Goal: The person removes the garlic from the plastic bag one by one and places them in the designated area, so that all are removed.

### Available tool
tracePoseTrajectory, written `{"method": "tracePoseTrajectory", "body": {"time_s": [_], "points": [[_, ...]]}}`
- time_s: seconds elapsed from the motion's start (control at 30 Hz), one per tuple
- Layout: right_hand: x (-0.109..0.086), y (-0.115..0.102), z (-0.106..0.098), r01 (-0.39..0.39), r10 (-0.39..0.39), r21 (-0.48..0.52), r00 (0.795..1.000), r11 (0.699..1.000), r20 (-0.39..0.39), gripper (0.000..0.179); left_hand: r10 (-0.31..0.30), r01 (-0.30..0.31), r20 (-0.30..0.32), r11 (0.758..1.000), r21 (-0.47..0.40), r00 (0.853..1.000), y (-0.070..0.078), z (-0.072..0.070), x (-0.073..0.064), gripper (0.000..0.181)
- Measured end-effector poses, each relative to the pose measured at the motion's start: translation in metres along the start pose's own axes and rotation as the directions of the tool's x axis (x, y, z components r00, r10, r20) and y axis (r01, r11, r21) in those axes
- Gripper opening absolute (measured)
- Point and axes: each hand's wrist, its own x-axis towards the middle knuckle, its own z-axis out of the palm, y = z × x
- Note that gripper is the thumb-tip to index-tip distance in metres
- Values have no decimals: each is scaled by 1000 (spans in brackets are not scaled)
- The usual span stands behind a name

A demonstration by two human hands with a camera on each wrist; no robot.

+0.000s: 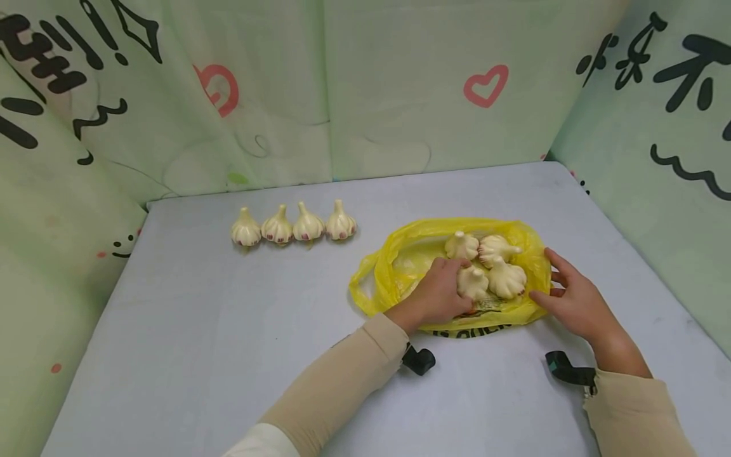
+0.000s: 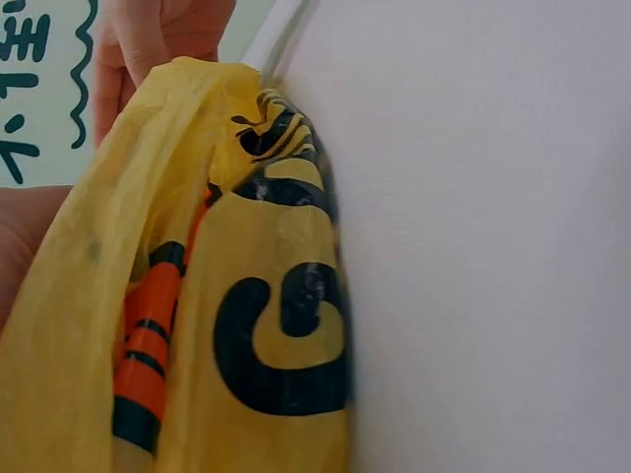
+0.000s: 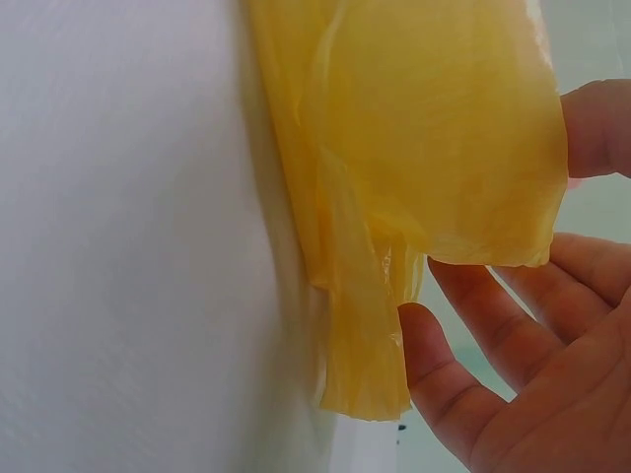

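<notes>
A yellow plastic bag [image 1: 408,266] lies on the table with its mouth spread wide. Inside it sit several whitish garlic bulbs [image 1: 507,279]. My left hand [image 1: 436,293] reaches over the near rim and holds the nearest left garlic bulb [image 1: 473,284] between thumb and fingers. In the left wrist view the bag's printed side [image 2: 276,325] hides most of that hand. At the bag's right end, my right hand [image 1: 577,301] touches the rim with spread, slightly bent fingers. The right wrist view shows its thumb [image 3: 434,360] against the hanging yellow plastic [image 3: 365,345].
Several more garlic bulbs [image 1: 308,223] stand upright in a row on the white table [image 1: 200,330], left of the bag near the back. A pale green curtain [image 1: 394,82] with printed hearts and characters encloses the back and sides.
</notes>
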Motion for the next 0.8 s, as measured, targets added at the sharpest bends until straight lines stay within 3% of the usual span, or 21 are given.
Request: {"method": "tracePoseTrajectory", "body": {"time_s": [0.3,0.53,0.8], "points": [[-1,-1,-1,-6,6,-2,1000,1000,1,85,31,-34,-28,995,-96,999,6,-21,-8,65],[0,-1,-1,-8,8,-4,1000,1000,0,85,123,-138,-92,974,-179,988,5,-44,-15,64],[4,1,-3,-26,26,-2,1000,1000,2,86,66,-120,-184,945,-305,981,-5,-76,-32,61]]}}
